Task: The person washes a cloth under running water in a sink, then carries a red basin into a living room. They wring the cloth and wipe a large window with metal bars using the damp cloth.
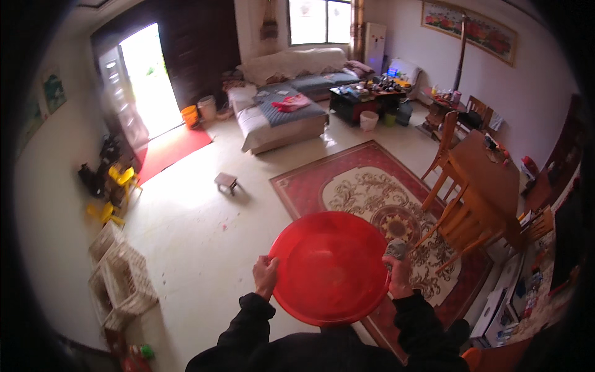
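A large round red plastic basin (328,270) is held out in front of my body, and I see into its inside, where nothing lies. My left hand (264,276) is closed on the basin's left rim, fingers curled over the edge. On the opposite rim, my right hand (400,279) is closed too. A crumpled grey bundle, seemingly a cloth (395,248), sticks up from that hand beside the rim. The undersides of both hands' grip are hidden by the basin.
Below the basin lies a patterned red and beige rug (365,186). A small wooden stool (227,182) stands on the pale floor ahead. At right are a wooden table (489,167) and chairs; at left, stacked whitish crates (127,276). A sofa (279,124) stands farther back, near an open door.
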